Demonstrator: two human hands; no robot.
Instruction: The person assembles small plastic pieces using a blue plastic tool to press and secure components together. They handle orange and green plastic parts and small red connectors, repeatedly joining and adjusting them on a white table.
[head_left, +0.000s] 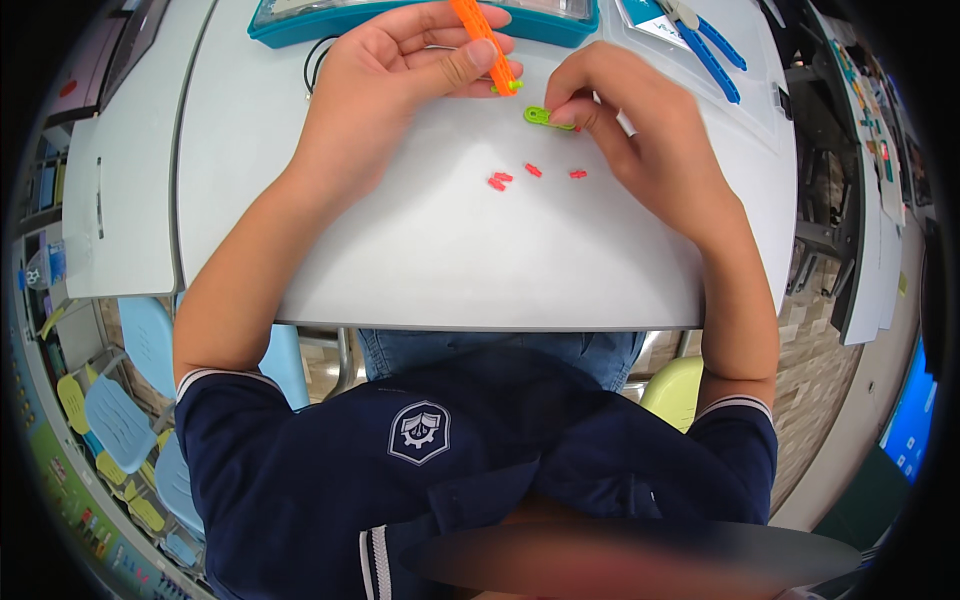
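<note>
An orange building beam (488, 50) is gripped between the thumb and fingers of my left hand (425, 55), above the far part of the white table. Small yellow-green pegs (515, 86) stick out at its lower end. Just to the right, my right hand (635, 110) pinches a short lime-green beam (540, 117) with holes; its right end is hidden by the fingers, where a bit of red shows. Between my forearms lie several small red connector pegs (533, 170), nearer to me than both hands.
A teal-rimmed case (560, 30) stands at the table's far edge, with a black cord (312, 68) beside it. At the far right, blue-handled pliers (715, 60) lie on a clear tray (765, 120). The white table's near edge (490, 327) runs in front of my body.
</note>
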